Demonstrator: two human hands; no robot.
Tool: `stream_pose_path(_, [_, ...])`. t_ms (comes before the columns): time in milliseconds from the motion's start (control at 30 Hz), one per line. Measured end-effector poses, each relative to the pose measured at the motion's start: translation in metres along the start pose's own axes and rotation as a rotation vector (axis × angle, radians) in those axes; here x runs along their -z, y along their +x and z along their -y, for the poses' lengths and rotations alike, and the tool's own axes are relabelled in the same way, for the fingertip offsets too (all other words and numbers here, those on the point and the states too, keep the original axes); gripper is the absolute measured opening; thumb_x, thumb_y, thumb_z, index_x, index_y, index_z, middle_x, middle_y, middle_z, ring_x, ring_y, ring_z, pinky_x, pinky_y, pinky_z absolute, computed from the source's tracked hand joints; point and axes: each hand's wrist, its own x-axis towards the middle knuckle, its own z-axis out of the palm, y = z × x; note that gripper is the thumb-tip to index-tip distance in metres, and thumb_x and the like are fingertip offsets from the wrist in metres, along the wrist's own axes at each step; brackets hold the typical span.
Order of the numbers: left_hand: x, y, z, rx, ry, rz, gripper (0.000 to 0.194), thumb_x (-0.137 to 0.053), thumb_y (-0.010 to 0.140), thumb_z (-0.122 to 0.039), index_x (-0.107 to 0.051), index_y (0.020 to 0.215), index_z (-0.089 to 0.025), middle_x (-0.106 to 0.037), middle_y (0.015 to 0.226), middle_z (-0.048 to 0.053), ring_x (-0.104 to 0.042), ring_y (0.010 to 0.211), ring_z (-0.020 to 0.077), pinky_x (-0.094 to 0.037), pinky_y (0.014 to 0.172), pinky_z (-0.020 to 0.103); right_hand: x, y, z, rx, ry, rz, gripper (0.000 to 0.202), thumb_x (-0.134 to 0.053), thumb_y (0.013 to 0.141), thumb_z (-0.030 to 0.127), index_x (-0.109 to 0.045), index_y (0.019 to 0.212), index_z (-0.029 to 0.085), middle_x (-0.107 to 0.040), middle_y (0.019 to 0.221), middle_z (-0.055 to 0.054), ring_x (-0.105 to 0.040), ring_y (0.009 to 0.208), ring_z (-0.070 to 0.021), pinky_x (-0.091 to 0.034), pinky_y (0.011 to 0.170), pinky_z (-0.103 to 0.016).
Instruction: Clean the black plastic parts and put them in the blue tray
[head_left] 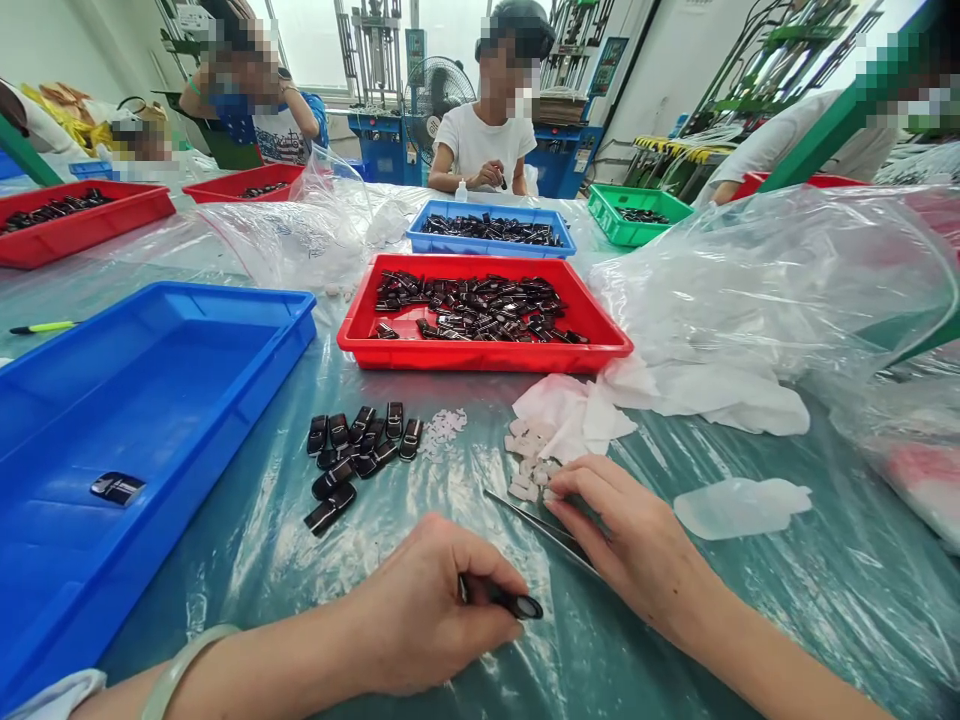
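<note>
My left hand (442,605) pinches a small black plastic part (517,604), its rounded end with a pale oval face sticking out past the fingertips. At the edge of a little pile of white pieces (529,478), my right hand (626,530) has its thumb and fingertips closed on what looks like one small white piece. Metal tweezers (540,525) run under the right hand, partly hidden by it; whether they rest on the table or in the palm I cannot tell. Several black plastic parts (365,440) lie in a loose group ahead of my left hand, beside tiny whitish bits (444,430).
A blue tray (247,300) at left holds one black part (118,488). Ahead, a red tray (480,355) is full of black parts. White tissue (574,412), a translucent bottle (739,507) and plastic bags (750,290) lie at right. Co-workers sit across the film-covered table.
</note>
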Motion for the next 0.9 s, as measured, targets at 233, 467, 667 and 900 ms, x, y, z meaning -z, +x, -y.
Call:
stream_pose_path(233, [0.0,0.001,0.004,-0.004,-0.055,-0.012,0.016,-0.06,0.069,-0.022,-0.068,0.078,-0.011,-0.05,0.053,-0.003,-0.043,0.05,0.0061,-0.033,0.048,0.015,0.009,-0.008,0.03,-0.102,0.426,-0.013,0.012,-0.054,0.082,0.012,-0.059,0.076,0.021,-0.059,0.073,0.0,-0.057,0.062,-0.0111,-0.047,0.054,-0.02])
stream_pose_path(467, [0.0,0.002,0.004,-0.067,-0.079,0.007,0.013,-0.057,0.068,-0.013,-0.067,0.074,-0.01,-0.042,0.049,-0.006,-0.037,0.048,0.0045,-0.028,0.045,0.014,0.0,-0.014,0.039,-0.093,0.505,0.086,0.011,-0.06,0.078,0.011,-0.066,0.077,0.02,-0.062,0.073,-0.001,-0.059,0.062,-0.0098,-0.047,0.055,-0.018])
stream_pose_path(667, [0.0,0.003,0.005,-0.062,-0.076,-0.004,0.012,-0.057,0.068,-0.013,-0.067,0.073,-0.009,-0.04,0.047,-0.006,-0.035,0.046,0.0042,-0.027,0.043,0.014,-0.006,-0.023,0.039,-0.018,0.418,0.02,0.015,-0.059,0.077,0.006,-0.062,0.083,0.02,-0.06,0.077,-0.002,-0.06,0.065,-0.0105,-0.048,0.056,-0.018])
stream_pose_path(900, [-0.001,0.002,0.006,-0.059,-0.069,-0.017,0.012,-0.057,0.067,-0.014,-0.068,0.073,-0.01,-0.044,0.047,-0.006,-0.038,0.046,0.0043,-0.029,0.043,0.013,-0.007,-0.025,0.043,0.018,0.403,-0.006,0.027,-0.058,0.075,0.001,-0.058,0.093,0.021,-0.059,0.083,-0.005,-0.061,0.071,-0.0126,-0.051,0.06,-0.02])
